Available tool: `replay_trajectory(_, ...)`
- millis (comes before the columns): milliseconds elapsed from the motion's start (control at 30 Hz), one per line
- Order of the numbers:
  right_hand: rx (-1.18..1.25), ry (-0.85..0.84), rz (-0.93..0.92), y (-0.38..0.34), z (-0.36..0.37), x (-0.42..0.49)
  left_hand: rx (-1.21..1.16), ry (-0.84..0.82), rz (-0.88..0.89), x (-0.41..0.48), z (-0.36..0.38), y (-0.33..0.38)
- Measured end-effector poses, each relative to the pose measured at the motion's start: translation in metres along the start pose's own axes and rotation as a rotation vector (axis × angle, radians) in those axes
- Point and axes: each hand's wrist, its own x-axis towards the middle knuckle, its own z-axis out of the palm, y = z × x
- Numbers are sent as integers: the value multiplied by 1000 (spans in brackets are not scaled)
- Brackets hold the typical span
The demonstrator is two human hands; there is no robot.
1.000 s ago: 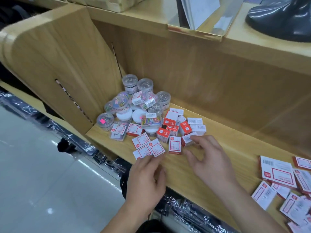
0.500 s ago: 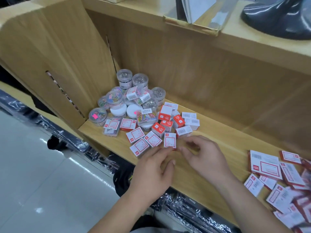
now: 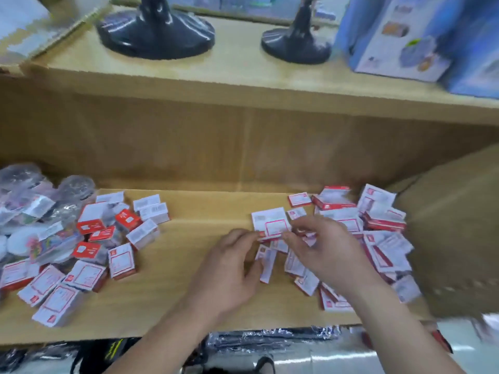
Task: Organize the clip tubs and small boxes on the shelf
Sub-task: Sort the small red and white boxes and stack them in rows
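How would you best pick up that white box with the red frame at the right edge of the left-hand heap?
Pinch the white box across its long sides from above, coming in from the right. It lies flat, label up; its right side and near end face bare shelf, while other boxes crowd its left, so nudging it rightward first would likely help.

We've got tubs (image 3: 27, 190) at the shelf's (image 3: 189, 265) left end, boxes (image 3: 91, 273) just right of them, a second box pile (image 3: 383, 238) at the right end; stands (image 3: 155, 36) on the shelf above (image 3: 243, 68).
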Motion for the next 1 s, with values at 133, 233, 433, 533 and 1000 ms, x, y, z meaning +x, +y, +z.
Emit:
replay_trajectory(133,82,189,109,63,-39,-15,40,-66,153,37,37,37)
replay_trajectory(233,90,317,150,97,-59,-21,97,-173,213,68,59,67)
replay_trajectory(433,57,219,282,142,-75,-13,343,-380,282,123,101,110)
replay_trajectory(533,89,144,310,155,-71,0,391,-407,250,137,115,112)
replay_trajectory(1000,-21,69,190,133,-49,17,557,-103,154,101,84,66)
